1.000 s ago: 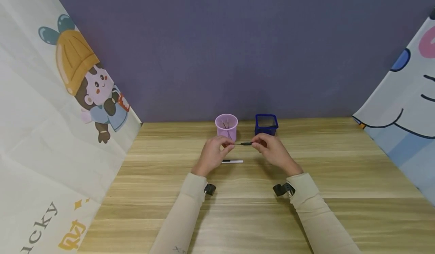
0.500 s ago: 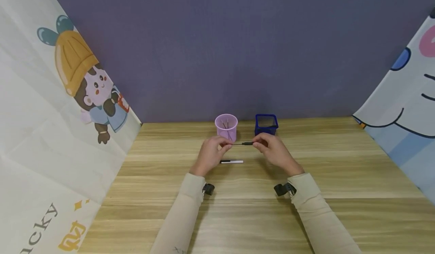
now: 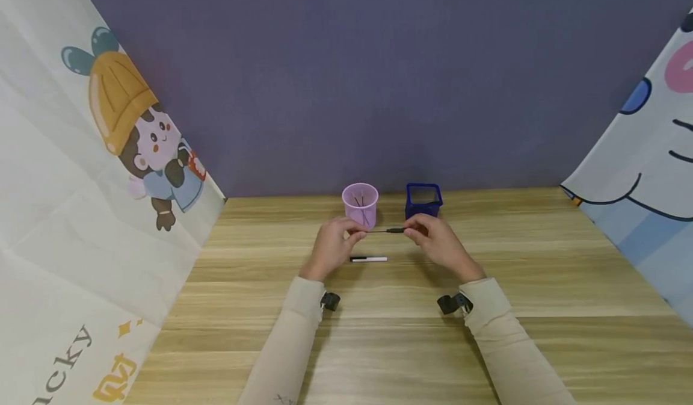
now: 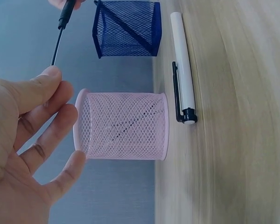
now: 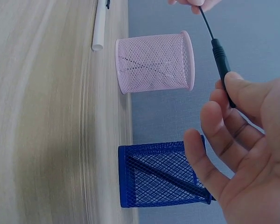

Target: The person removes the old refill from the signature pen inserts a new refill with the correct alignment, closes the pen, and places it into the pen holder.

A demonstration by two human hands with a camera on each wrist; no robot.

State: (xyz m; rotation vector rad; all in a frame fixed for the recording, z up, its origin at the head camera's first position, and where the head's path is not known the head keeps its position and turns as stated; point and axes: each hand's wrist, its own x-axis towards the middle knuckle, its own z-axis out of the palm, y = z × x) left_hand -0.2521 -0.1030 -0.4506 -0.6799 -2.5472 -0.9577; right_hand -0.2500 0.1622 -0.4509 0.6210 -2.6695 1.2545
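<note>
A slim screwdriver (image 5: 219,56) with a black handle and thin dark shaft is held level between both hands in the head view. My left hand (image 3: 331,247) pinches the shaft's far end between thumb and forefinger, covering the tip; its other fingers (image 4: 67,175) are spread loosely. The butt of the handle is in my right hand (image 3: 441,247), pinched by thumb and fingers. Just behind the left hand stands a pink mesh cup (image 4: 126,126) with two thin dark sticks inside. A blue square mesh holder (image 5: 163,175), with a dark rod slanting in it, stands behind the right hand.
A white pen (image 4: 181,56) with a black clip lies on the wooden table (image 3: 400,351), nearer me than the screwdriver. The grey-purple wall (image 3: 390,80) rises right behind the two holders. Printed cloths hang at the left (image 3: 54,182) and right (image 3: 644,170).
My left hand has slid slightly left along the screwdriver, so more of its shaft shows. The right hand has shifted only a little to the right. The holders and pen stay put.
</note>
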